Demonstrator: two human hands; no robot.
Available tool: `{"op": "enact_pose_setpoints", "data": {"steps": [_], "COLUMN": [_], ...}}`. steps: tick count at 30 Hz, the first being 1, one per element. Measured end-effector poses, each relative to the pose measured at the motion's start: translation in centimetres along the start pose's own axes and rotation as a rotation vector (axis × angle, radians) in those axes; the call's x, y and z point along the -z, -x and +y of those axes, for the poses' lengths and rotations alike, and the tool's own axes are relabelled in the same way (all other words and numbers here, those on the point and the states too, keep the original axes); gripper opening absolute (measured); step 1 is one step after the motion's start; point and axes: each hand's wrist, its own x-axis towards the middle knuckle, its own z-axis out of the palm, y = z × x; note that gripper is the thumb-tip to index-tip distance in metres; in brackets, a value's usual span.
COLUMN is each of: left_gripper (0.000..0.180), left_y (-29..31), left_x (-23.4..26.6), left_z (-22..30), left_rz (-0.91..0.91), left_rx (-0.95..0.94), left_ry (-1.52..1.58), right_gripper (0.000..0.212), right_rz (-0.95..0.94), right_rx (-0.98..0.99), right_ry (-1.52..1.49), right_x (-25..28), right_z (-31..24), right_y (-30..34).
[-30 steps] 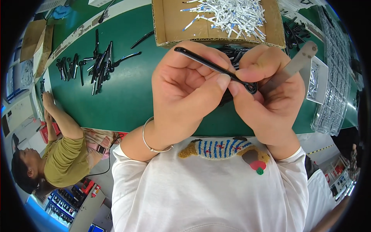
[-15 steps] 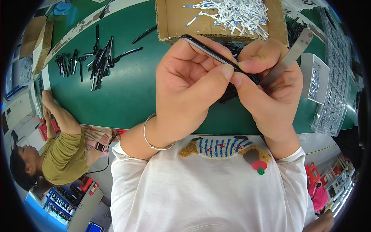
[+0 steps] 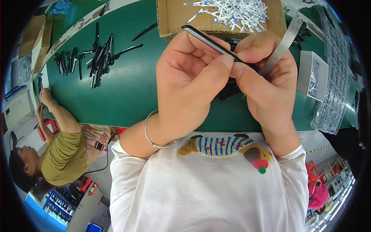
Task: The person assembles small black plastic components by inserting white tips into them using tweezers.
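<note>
Pinching the black strip (image 3: 208, 41) in the left hand (image 3: 189, 85), and gripping its lower end with the right hand (image 3: 272, 83). Holding also one flat metal tool (image 3: 285, 43) inside the right hand. Having the strip slanted above the green counter (image 3: 127, 85), near the cardboard box (image 3: 176, 19) with white pieces (image 3: 243, 15).

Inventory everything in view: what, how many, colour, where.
Slim part: one, black, centre
Flat tool: one, silver, beside it
Table: one, green, beneath
Loose parts: many, black, on it
Cardboard boxes: two, brown, far side, left
Slips: many, white and blue, in far box
Small box: one, white, right
Metal pieces: many, silver, inside it
Plastic trays: count unclear, clear, right
Co-worker: one, olive top, left
Left hand: one, bare, centre
Right hand: one, bare, centre
</note>
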Motion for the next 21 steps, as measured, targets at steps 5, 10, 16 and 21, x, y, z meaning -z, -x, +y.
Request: {"op": "enact_pose_setpoints", "data": {"steps": [5,10,16,21], "left_gripper": [0.012,0.009,0.014,0.02], "left_y": [-0.2,-0.2,-0.1,-0.3], "left_x": [0.1,0.1,-0.1,0.1], "left_z": [0.3,1.0,1.9,3.4], "left_rz": [-0.012,-0.037,-0.124,-0.227], "left_rx": [0.024,0.025,-0.116,-0.27], "left_ry": [-0.039,-0.084,-0.132,-0.439], "right_gripper": [0.021,0.022,0.017,0.019], "right_rz": [-0.017,-0.026,-0.02,-0.001], "right_rx": [0.046,0.038,-0.126,-0.069], "right_ry": [0.026,0.009,-0.063,-0.135], "right_x": [0.1,-0.4,-0.5,-1.3], "right_z": [0.0,-0.6,-2.4,-3.1], "right_y": [-0.2,-0.2,-0.3,-0.4]}}
